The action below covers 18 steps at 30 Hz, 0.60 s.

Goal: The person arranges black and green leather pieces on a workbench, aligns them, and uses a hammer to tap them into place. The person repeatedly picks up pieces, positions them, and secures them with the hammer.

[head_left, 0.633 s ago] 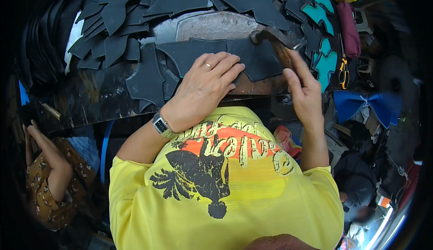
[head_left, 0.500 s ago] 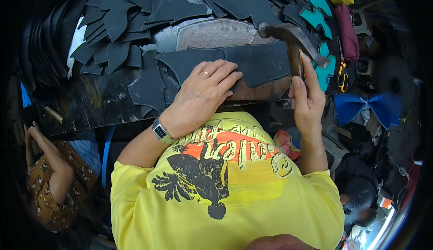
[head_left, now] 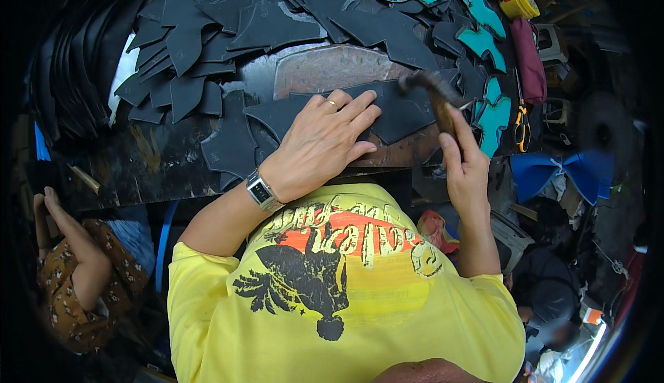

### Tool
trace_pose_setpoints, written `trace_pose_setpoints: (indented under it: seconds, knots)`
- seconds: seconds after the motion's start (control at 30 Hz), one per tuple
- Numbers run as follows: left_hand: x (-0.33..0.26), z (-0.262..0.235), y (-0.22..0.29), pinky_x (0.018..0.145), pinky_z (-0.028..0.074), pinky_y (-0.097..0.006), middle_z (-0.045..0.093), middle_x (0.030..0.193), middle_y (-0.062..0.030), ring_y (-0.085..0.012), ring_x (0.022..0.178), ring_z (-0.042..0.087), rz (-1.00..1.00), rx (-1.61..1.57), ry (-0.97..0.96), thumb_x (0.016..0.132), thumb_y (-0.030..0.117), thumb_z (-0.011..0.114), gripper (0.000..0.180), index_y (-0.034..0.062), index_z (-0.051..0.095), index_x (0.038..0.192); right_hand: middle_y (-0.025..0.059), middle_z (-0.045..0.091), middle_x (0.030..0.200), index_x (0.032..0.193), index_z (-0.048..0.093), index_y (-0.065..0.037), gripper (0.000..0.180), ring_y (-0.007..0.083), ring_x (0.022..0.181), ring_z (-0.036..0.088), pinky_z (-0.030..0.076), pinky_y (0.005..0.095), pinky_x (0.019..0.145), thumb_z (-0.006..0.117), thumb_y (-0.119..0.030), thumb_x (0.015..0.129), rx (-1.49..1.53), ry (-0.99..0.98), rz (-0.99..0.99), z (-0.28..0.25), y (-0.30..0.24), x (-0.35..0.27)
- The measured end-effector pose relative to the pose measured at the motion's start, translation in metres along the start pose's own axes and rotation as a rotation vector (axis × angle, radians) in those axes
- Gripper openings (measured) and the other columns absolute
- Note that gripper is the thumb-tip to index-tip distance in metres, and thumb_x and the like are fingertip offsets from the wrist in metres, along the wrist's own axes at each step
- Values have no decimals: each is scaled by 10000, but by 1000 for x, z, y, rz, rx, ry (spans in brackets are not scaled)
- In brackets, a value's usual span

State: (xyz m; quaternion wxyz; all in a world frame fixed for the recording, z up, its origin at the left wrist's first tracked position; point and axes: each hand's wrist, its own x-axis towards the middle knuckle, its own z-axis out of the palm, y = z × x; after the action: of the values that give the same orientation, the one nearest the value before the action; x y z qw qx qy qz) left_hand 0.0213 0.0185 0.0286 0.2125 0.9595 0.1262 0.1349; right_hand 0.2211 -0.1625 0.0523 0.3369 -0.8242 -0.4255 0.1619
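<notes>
My left hand (head_left: 325, 134), with a ring and a wristwatch (head_left: 261, 189), rests on a black cut sheet piece (head_left: 404, 113) near the table's front edge. Its fingers are a little apart and hold nothing. In my right hand (head_left: 466, 165) is a hammer (head_left: 440, 111), gripped by its wooden handle. The hammer's metal head is blurred and appears over the right end of the black piece. Behind that piece lies a worn brownish-grey slab (head_left: 332, 67). Another black cut piece (head_left: 230, 141) lies left of my left hand.
Black cut pieces (head_left: 183, 37) are heaped at the back, beside stacked curved black sheets (head_left: 76, 72). Turquoise pieces (head_left: 494, 117) line the right side, near orange-handled scissors (head_left: 521, 127), a maroon roll (head_left: 528, 61) and a yellow tub (head_left: 519, 1). Another person's arm (head_left: 83, 248) shows at left.
My right hand and the hammer have shifted slightly left and down, and the hammer's head is now blurred. My left hand has moved slightly right, its thumb now showing. The view has shifted a little.
</notes>
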Motion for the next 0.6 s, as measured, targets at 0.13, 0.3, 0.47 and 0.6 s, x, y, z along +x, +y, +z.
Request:
trace_pose_setpoints:
  seconds: [0.13,0.3,0.47,0.6]
  knots:
    - [10,2,-2,910,470,-399,565,1448,-105,-267,1128,558,5,10,28,922,338,713,458,65,595,1271,258,730,1095,1485,539,-70,464,305,988,750,549,365,854,612,-227,1055,-66,-34,-13,-5,10,-8]
    - [19,3,-2,929,491,-407,554,1469,-100,-293,1089,571,-35,-3,-23,931,350,710,435,83,591,1254,271,724,1070,1488,533,-75,466,340,998,752,553,379,839,607,-236,1057,-73,-47,22,-1,16,-12]
    - [22,6,-1,945,497,-430,539,1463,-144,-325,1099,584,-51,-36,16,917,293,735,424,67,595,1247,221,744,1129,1456,562,-42,450,286,981,753,553,369,822,629,-215,1046,-11,-46,6,-1,12,-6]
    - [7,6,3,988,491,-445,538,1414,-179,-355,1145,580,-99,-97,85,900,214,755,399,46,607,1230,50,680,979,1485,555,-61,445,92,737,565,458,249,651,607,-149,1052,175,-19,2,-9,-1,-6]
